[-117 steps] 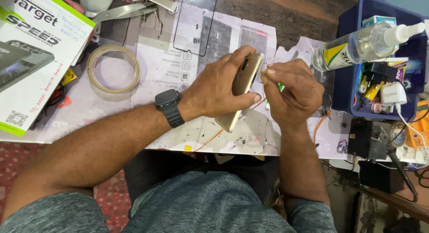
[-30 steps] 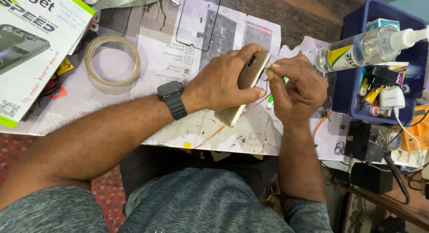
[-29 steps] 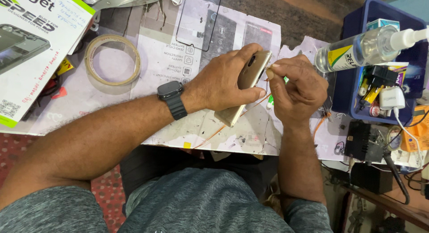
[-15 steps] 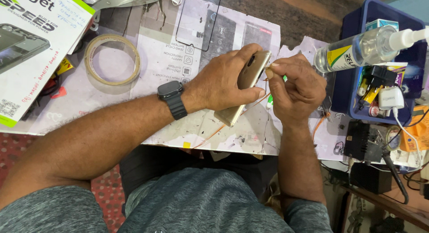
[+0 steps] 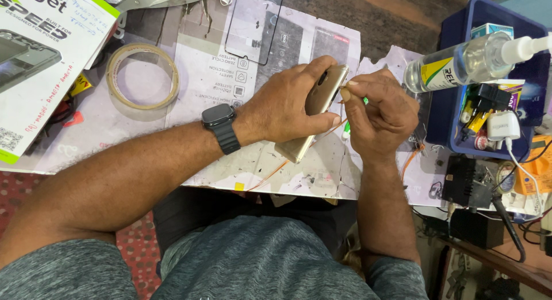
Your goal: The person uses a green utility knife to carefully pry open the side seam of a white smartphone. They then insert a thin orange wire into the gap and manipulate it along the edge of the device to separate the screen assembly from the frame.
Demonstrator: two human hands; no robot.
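My left hand (image 5: 290, 104) grips a gold smartphone (image 5: 313, 116) on its edge, tilted, above the paper-covered table (image 5: 218, 76). A black smartwatch (image 5: 220, 125) sits on that wrist. My right hand (image 5: 379, 113) is closed around a small tool with a green tip (image 5: 364, 100), its fingertips pressed against the phone's upper edge. The tool is mostly hidden inside the fist.
A roll of clear tape (image 5: 142, 76) lies at left, beside a white and green box (image 5: 40, 58). A glass screen protector (image 5: 254, 24) lies at the back. A spray bottle (image 5: 466, 61) rests on a blue bin (image 5: 494, 93) of chargers at right. Cables hang off the right edge.
Both hands stay on the phone. Since the earliest frame the phone and hands have shifted slightly up and right, and the view has moved a little; the last second shows almost no movement.
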